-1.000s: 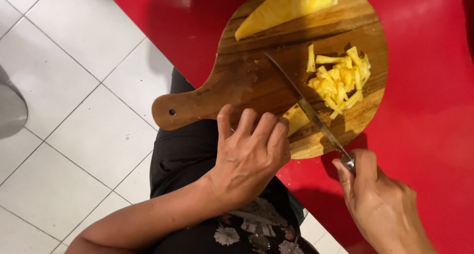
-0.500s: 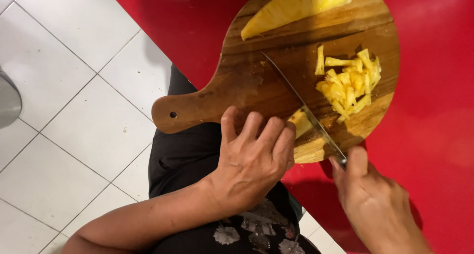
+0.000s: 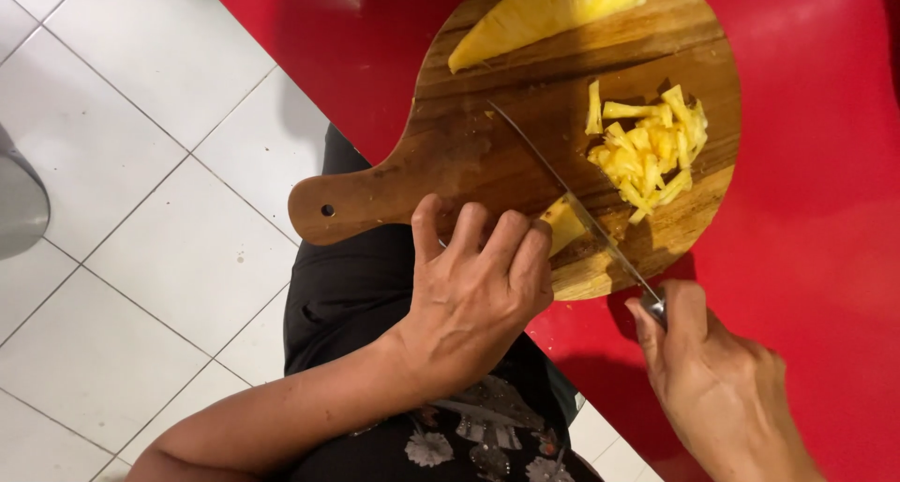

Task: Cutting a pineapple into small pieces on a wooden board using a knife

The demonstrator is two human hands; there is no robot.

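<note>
Two hands: right [image 3: 722,388] grips one knife [image 3: 562,196], left [image 3: 478,290] steadies one pineapple piece [image 3: 562,227]

Bright, sharp — soft overhead shadows

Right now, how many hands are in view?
2: the left hand presses a pineapple piece on the cutting board; the right hand holds the knife.

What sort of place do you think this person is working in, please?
Probably a home kitchen or dining spot: a round wooden cutting board with cut pineapple pieces lies on a red table, above a white tiled floor.
</note>
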